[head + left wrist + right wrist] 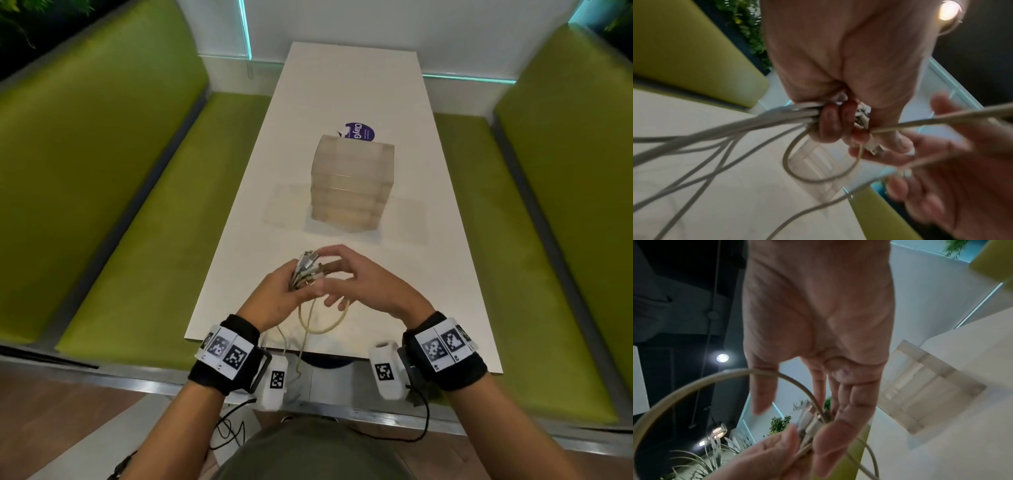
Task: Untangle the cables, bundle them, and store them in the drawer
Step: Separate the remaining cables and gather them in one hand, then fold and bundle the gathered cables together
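My left hand grips a bunch of pale cables just below their connector ends, over the near end of the white table. One yellowish cable loop hangs from the fist, and other strands trail off the table's front edge. My right hand faces the left, blurred, with fingers spread and nearly straight; its fingertips touch the connector ends. The translucent drawer unit stands closed mid-table, beyond both hands.
A purple round label lies behind the drawer unit. Green padded benches run along both sides of the narrow table. Black wires from the wrist cameras hang below the table's front edge.
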The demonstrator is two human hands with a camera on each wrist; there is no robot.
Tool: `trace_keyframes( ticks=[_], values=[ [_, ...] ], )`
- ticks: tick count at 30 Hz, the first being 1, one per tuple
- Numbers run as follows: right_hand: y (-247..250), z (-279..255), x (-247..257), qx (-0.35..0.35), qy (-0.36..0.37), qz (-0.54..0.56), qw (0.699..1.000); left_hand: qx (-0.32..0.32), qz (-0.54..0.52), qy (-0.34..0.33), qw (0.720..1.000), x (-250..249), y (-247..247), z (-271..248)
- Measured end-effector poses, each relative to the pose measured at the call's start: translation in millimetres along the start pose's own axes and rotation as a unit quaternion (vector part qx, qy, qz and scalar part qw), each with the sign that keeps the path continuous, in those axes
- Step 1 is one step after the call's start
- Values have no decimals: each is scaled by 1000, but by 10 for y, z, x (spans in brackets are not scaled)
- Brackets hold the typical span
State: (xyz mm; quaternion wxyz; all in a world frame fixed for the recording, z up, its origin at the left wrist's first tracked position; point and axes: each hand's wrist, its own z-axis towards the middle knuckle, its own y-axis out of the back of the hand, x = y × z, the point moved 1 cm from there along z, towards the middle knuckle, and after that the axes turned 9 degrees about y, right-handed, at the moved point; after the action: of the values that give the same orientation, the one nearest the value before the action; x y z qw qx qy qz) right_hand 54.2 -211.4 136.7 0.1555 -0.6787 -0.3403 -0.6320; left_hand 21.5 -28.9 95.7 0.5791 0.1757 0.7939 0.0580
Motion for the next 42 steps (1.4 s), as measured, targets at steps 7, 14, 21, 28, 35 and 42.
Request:
trace_keyframes(
  ticks=[7,14,21,28,35,42],
  values=[
    [-37,1,-365,85,-78,-93,989,-60,-153,-18,986,-46,119,-40],
    [-384,-103,-648,212,-156,-65,963,-97,-244,-6,965,-108,211,-47],
    [-326,-87,-692,130,-167,-87,974,-92,-251,-1,964,-122,218,-72],
    [-315,-119,-767,299,-277,-266,874,-94,-263,-6,960,-137,273,-82],
    [-261,-73,-780,215,-231,-190,930,-94,-265,-8,959,-174,270,-132],
    [-147,87,-429,85,0,-80,993,-51,-264,-15,963,-259,69,-104]
  ],
)
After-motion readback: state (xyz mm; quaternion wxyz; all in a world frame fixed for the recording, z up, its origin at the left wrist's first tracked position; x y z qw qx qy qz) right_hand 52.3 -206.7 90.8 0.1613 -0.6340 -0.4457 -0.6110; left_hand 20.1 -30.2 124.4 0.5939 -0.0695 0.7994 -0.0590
